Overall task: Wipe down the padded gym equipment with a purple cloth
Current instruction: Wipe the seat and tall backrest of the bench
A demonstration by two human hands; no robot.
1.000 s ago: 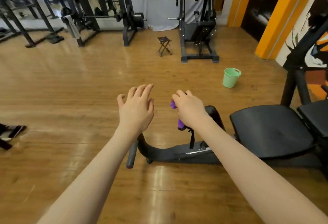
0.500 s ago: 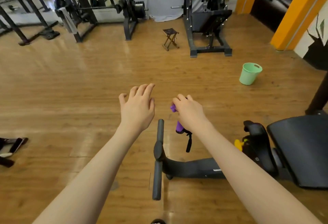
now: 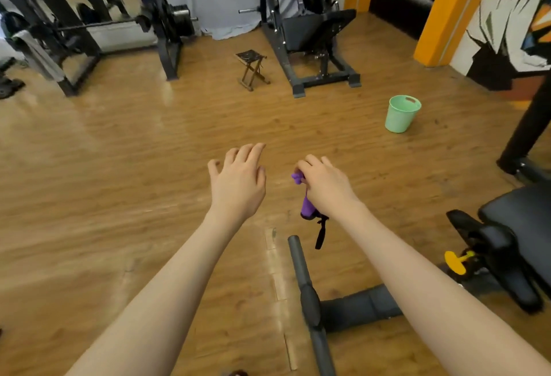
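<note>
My right hand (image 3: 325,186) is closed around a bunched purple cloth (image 3: 305,205), which pokes out above and below the fist; a black strap hangs under it. My left hand (image 3: 238,182) is held out beside it, palm down, fingers spread, holding nothing. Both hover over the wooden floor. The black padded bench (image 3: 518,220) sits at the right edge, well right of my hands. Its grey base bar (image 3: 308,301) runs below my right forearm.
A green bucket (image 3: 401,113) stands on the floor ahead to the right. A small folding stool (image 3: 252,68) and a black weight machine (image 3: 310,30) are farther back. Racks with a barbell (image 3: 98,24) line the left. An orange pillar (image 3: 447,9) stands at right. A yellow knob (image 3: 456,262) shows under the bench.
The view has swung left and dipped, so the bench slid toward the right edge and the grey base bar came into view. Both hands kept their pose, the cloth still in the right fist.
</note>
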